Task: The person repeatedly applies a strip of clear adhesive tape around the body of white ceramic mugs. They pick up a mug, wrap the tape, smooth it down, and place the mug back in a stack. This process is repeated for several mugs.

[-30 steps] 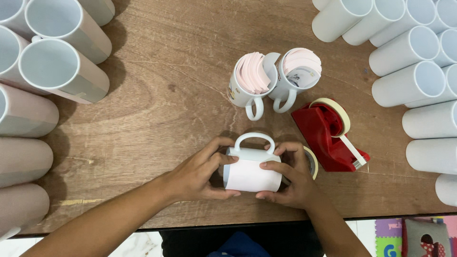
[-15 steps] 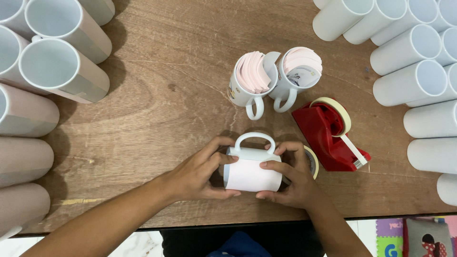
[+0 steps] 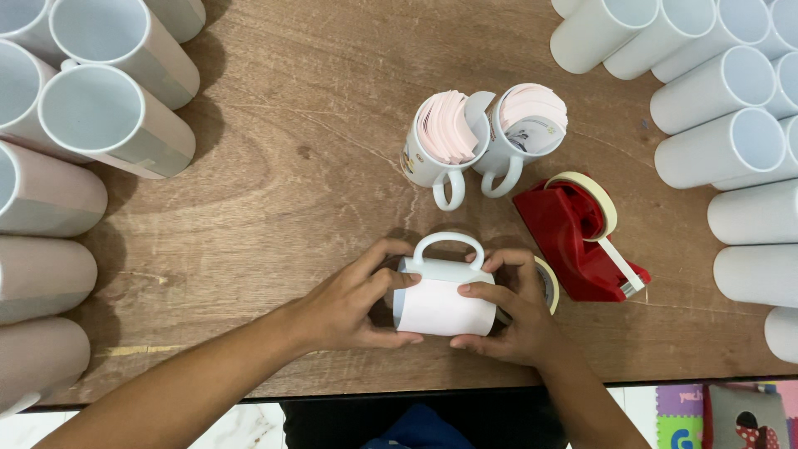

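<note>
hands: left hand (image 3: 349,303) and right hand (image 3: 511,312) clamped on white ceramic mug wrapped in paper (image 3: 440,295), lower centre
change: none, grip unchanged on wooden counter (image 3: 316,166)

Both bare forearms come in from the near edge and angle toward each other. The left hand (image 3: 345,303) curls inward, thumb low and fingers spread across the top, its grip closed from the left side. The right hand (image 3: 511,312) mirrors it from the right, fingers bent and pressing inward, thumb tucked underneath. The fingertips of the two hands stay slightly apart, wrists held low.
</note>
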